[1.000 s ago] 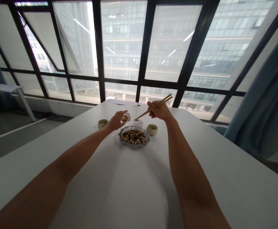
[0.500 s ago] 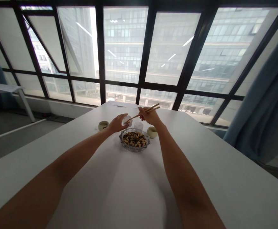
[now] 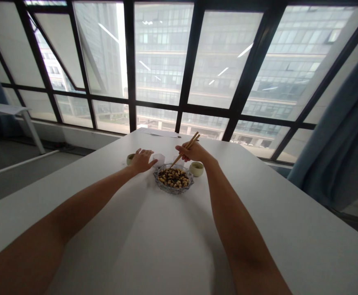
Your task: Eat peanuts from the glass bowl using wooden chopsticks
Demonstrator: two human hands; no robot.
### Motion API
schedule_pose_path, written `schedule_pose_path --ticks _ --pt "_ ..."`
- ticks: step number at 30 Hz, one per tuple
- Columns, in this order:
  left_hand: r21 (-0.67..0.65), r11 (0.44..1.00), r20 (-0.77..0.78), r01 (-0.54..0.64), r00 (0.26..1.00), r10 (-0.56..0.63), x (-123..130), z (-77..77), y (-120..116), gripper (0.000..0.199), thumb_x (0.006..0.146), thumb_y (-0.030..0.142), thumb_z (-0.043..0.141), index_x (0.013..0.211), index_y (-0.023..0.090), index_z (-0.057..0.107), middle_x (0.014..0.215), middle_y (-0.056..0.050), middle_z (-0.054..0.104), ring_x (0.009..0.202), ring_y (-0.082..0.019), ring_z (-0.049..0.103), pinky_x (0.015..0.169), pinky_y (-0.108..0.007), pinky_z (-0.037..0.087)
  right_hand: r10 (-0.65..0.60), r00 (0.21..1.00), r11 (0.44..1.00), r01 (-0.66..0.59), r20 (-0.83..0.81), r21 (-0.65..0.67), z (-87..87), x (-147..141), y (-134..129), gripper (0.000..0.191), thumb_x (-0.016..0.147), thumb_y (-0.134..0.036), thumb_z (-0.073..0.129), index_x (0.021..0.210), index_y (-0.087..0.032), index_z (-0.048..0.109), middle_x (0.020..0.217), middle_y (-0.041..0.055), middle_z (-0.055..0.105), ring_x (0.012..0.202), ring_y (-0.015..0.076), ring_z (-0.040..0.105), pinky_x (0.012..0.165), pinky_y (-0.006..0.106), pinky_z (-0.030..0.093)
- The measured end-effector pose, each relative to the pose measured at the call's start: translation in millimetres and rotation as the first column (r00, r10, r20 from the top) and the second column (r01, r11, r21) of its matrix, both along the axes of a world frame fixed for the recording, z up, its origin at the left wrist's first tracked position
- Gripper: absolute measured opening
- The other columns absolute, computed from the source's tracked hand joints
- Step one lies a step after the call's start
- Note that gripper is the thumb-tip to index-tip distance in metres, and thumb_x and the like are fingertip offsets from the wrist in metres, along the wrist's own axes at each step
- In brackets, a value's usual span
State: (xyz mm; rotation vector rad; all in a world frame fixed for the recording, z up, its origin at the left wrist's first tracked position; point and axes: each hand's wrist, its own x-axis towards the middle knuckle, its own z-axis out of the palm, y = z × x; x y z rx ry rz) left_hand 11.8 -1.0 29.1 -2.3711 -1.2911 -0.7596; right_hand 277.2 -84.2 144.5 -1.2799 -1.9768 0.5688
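Note:
A pair of wooden chopsticks (image 3: 185,150) is held in my right hand (image 3: 193,151), the tips pointing down at the back of a clear glass bowl (image 3: 173,190). Peanuts and dark seeds (image 3: 173,178) fill the bowl. My left hand (image 3: 142,160) is open, fingers spread, beside a small translucent white cup (image 3: 159,159) standing behind the bowl; whether the thumb touches it I cannot tell. Partly hidden behind the chopsticks is a second translucent cup (image 3: 180,161). A green round cup (image 3: 196,169) stands right of the bowl, and another green cup (image 3: 130,158) is partly covered by my left hand.
All of this stands on a long white table (image 3: 111,213). Papers (image 3: 157,132) with a dark pen-like thing lie at its far end, before tall black-framed windows. A blue curtain (image 3: 335,135) hangs at the right, and another white table (image 3: 3,109) stands at the left.
My left hand has let go of the translucent cup, which now stands on the table, and has moved left. The chopsticks have swung steeper, their tips moving from that cup down to the bowl.

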Motion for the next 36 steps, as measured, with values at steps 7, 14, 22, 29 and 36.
schedule_pose_path --ticks 7,14,22,29,36 --pt "0.129 0.976 0.013 0.176 0.984 -0.179 -19.6 -14.6 -31.0 0.034 0.095 0.04 0.047 0.116 0.022 0.065 0.125 -0.01 0.068 0.119 -0.027 0.059 0.115 -0.052 0.029 0.061 0.997 0.998 -0.06 0.043 -0.015 -2.4 3.6 -0.5 0.044 0.085 -0.051 0.073 0.061 -0.015 0.062 0.052 0.0037 0.066 0.042 0.011 0.061 0.04 0.019 0.05" --pt "0.115 0.982 0.064 0.152 0.985 -0.16 -11.0 -21.2 -32.9 0.032 0.093 0.039 0.048 0.115 0.023 0.065 0.125 -0.009 0.068 0.119 -0.028 0.059 0.114 -0.054 0.029 -0.019 1.0 1.0 0.019 -0.006 -0.019 3.3 9.2 -3.7 0.043 0.09 -0.048 0.068 0.064 -0.014 0.064 0.049 0.0045 0.065 0.039 0.0117 0.061 0.037 0.018 0.048" --pt "0.124 0.985 0.106 -0.122 0.988 0.109 -17.4 -27.3 -30.4 0.041 0.087 0.039 0.053 0.119 0.017 0.063 0.139 -0.019 0.057 0.129 -0.037 0.049 0.117 -0.063 0.018 -0.237 0.962 0.971 0.24 -0.137 0.006 11.0 25.0 -0.5 0.044 0.094 -0.043 0.062 0.061 -0.014 0.062 0.044 0.0053 0.063 0.032 0.0111 0.056 0.03 0.018 0.043" --pt "0.003 0.985 0.139 -0.175 0.975 0.173 -20.0 -32.8 -25.5 0.043 0.088 0.042 0.053 0.124 0.02 0.06 0.14 -0.018 0.055 0.132 -0.039 0.045 0.114 -0.068 0.021 -0.216 0.964 0.975 0.222 -0.158 0.023 10.6 36.6 0.7 0.047 0.091 -0.051 0.065 0.062 -0.014 0.063 0.045 0.0074 0.064 0.033 0.0121 0.057 0.031 0.019 0.044" --pt "-0.039 0.997 0.128 -0.072 0.989 0.076 -22.1 -31.5 -24.0 0.041 0.086 0.038 0.055 0.124 0.022 0.059 0.142 -0.015 0.054 0.134 -0.035 0.045 0.118 -0.061 0.023 -0.1 0.988 0.995 0.102 -0.117 0.013 7.9 40.7 1.9 0.051 0.088 -0.057 0.066 0.064 -0.012 0.065 0.046 0.0066 0.065 0.034 0.0119 0.058 0.032 0.018 0.045"
